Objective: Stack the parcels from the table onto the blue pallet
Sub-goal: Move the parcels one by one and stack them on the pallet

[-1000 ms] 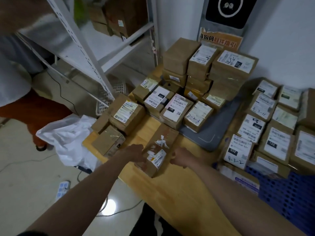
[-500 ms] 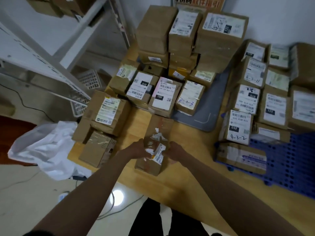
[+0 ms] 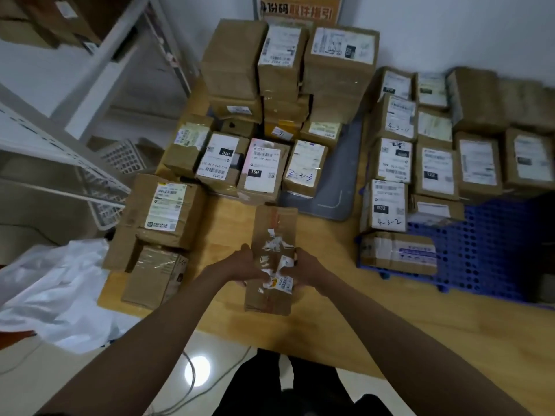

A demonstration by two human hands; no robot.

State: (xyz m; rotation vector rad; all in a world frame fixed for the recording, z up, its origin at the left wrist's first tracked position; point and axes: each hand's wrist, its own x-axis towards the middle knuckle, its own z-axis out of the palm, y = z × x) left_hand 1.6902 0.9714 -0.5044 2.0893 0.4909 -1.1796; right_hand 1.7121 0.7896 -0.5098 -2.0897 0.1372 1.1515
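A long brown parcel [image 3: 271, 232] with a torn white label lies lengthwise near the front of the wooden table [image 3: 345, 319]. My left hand [image 3: 240, 267] grips its left side and my right hand [image 3: 307, 267] grips its right side, fingers curled round the edges. Whether the parcel rests on the table or is lifted cannot be told. The blue pallet [image 3: 492, 247] sits on the table at the right, with several labelled parcels [image 3: 432, 172] stacked on its far part.
Several more parcels [image 3: 261, 169] crowd the table's middle and back, partly on a grey tray [image 3: 333, 202]. Two boxes [image 3: 165, 211] sit at the left edge. A white metal shelf [image 3: 60, 151] and a white plastic bag [image 3: 51, 292] are at the left.
Both hands have closed in on the long parcel's sides and now grip it. The parcel has turned from slanted to straight, and my view has swung right and downward.
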